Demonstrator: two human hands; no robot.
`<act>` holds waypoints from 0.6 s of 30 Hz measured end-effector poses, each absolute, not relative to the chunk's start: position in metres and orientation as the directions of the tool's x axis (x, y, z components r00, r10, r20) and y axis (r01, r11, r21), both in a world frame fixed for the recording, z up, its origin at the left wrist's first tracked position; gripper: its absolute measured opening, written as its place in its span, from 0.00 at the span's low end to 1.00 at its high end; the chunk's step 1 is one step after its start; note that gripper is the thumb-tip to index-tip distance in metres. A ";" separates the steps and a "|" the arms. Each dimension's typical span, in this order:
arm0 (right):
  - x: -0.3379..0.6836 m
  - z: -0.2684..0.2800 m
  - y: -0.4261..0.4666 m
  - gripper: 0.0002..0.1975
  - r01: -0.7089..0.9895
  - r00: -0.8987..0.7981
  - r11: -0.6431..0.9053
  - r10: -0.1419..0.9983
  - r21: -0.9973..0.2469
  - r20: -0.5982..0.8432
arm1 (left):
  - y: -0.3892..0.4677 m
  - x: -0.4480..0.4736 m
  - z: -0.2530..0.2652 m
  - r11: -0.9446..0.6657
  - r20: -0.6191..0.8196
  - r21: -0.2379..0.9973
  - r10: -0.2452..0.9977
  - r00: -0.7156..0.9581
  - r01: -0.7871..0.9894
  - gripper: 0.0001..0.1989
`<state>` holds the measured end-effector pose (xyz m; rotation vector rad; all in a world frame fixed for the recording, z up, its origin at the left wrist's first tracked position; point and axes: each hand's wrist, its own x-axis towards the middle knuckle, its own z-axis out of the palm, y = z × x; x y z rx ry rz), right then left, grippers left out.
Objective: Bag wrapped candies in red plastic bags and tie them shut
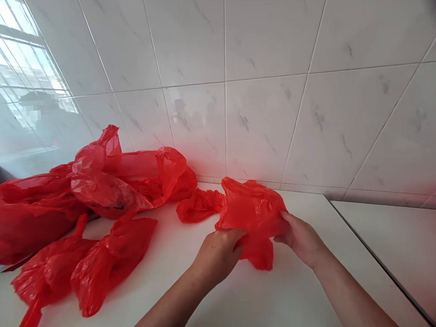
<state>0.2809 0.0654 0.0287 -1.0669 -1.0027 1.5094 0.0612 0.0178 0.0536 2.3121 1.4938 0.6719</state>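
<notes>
A thin red plastic bag (253, 206) is spread between my two hands just above the white tabletop (228, 307). My left hand (221, 255) is closed on its lower left side, thumb lying along the film. On the right edge, my right hand (300, 237) pinches the bag between thumb and fingers. A loose flap of the bag hangs below, between the hands. Just left of it, touching or nearly so, lies a small crumpled red bag (198, 206).
Two knotted red bags (113, 263) lie at the front left. Behind them, larger filled red bags (27, 211) are heaped against the tiled wall (267, 125). A dark seam (373, 252) divides the tabletop on the right. Part of something red shows at the right edge.
</notes>
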 end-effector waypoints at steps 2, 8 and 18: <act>0.291 0.024 0.073 0.16 -0.159 0.115 -0.135 0.981 -0.978 -0.154 | 0.018 0.062 0.053 -0.414 0.220 0.427 0.910 0.352 0.804 0.08; 0.294 0.056 0.059 0.12 0.057 0.453 0.115 0.882 -0.992 0.128 | 0.017 0.067 0.050 -0.412 0.230 0.303 0.907 0.354 0.859 0.07; 0.258 0.059 0.033 0.23 0.606 -0.319 0.133 0.944 -0.784 -0.086 | -0.011 0.082 0.073 -0.330 -0.106 0.712 0.823 0.558 0.620 0.03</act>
